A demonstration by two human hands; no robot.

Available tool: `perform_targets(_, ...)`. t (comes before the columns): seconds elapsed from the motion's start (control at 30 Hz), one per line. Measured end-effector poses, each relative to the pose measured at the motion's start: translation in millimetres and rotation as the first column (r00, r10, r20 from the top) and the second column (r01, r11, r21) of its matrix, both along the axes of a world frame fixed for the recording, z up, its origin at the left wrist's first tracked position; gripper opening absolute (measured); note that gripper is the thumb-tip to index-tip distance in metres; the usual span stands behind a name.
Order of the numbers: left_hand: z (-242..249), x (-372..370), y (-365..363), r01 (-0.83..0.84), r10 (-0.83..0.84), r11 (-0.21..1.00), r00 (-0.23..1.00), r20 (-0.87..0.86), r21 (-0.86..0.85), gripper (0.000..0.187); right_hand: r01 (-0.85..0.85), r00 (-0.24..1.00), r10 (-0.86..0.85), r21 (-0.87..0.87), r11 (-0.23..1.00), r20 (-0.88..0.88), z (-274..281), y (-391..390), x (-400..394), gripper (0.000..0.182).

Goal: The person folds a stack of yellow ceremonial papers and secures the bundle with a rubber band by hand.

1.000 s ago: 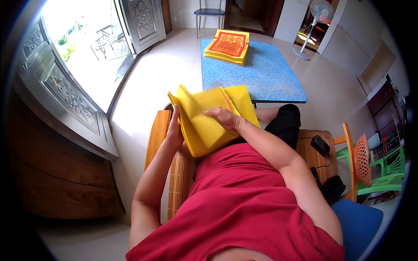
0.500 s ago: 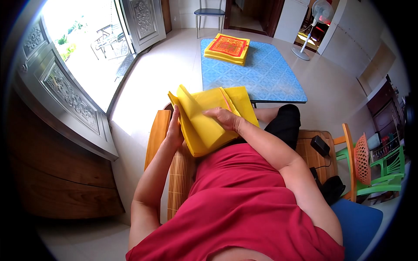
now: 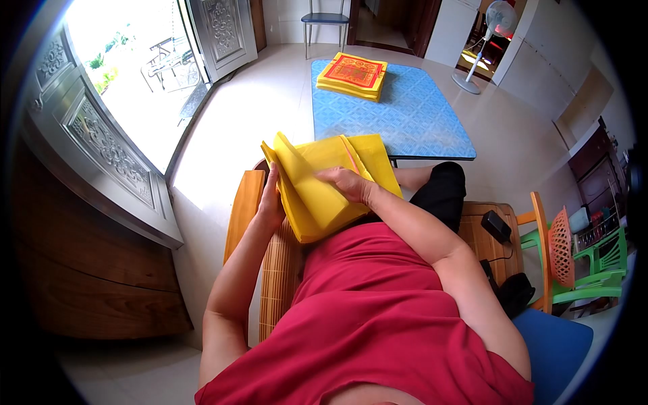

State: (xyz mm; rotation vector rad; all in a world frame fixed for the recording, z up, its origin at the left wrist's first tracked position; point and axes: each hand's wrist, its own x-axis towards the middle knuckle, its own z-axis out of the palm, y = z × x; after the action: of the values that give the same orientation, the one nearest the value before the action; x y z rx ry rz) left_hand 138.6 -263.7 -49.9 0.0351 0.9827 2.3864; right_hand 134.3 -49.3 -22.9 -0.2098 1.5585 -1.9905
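Note:
A sheaf of yellow paper sheets (image 3: 317, 199) rests across my lap, its left side lifted and curled up. My left hand (image 3: 271, 196) grips the raised left edge, with most of its fingers hidden behind the paper. Over the middle of the sheaf, my right hand (image 3: 345, 182) holds the sheets with its thumb pointing left on top; its other fingers are out of sight. A thin pink-red strip shows along the upper right edge of the sheets. Beyond, a stack of yellow paper with red printed designs (image 3: 351, 73) lies on the blue patterned table (image 3: 412, 128).
My seat has a wooden armrest (image 3: 244, 216) at the left. On its right side lie a black adapter (image 3: 497, 226) and cable. Green plastic chairs (image 3: 601, 283) and an orange basket (image 3: 561, 246) stand farther right. A standing fan (image 3: 476, 61) is behind the table, and metal doors (image 3: 111, 152) open at left.

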Motion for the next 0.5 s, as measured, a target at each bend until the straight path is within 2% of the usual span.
perform_targets(0.5, -2.2, -0.8, 1.0, -0.023, 0.023, 1.000, 1.000, 0.009, -0.013, 0.077, 0.017, 0.999, -0.016, 0.039, 0.999, -0.028, -0.5, -1.8, -0.3, 0.041)
